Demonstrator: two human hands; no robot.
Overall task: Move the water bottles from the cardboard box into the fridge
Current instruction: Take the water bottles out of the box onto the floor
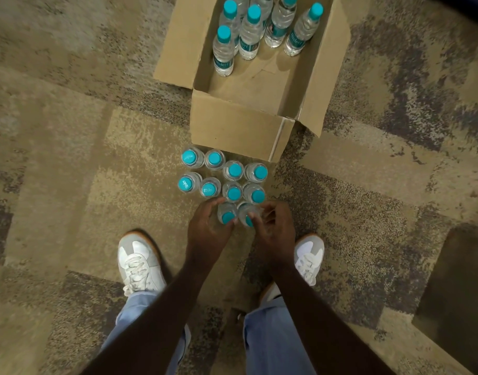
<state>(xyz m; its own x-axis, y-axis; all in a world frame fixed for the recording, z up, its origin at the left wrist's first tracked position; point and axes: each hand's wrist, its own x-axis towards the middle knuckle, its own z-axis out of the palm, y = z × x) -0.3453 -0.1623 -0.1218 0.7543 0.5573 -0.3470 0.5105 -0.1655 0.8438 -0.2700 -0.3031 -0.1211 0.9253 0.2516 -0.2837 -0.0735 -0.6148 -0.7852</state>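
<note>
Gripping two upright bottles, nearest row of cluster on carpet just before box (240,125): left hand (208,228) on left bottle (227,215), right hand (273,228) on right bottle (246,214). More bottles (250,33) upright at box's far end. Fridge unseen.

On the patterned brown carpet floor (70,185) an open brown cardboard box (240,125) holds upright clear plastic water bottles with teal caps (250,33) at its far end, while ten more such bottles (224,180) stand clustered just before its near wall, between two white sneakers (140,263).
</note>
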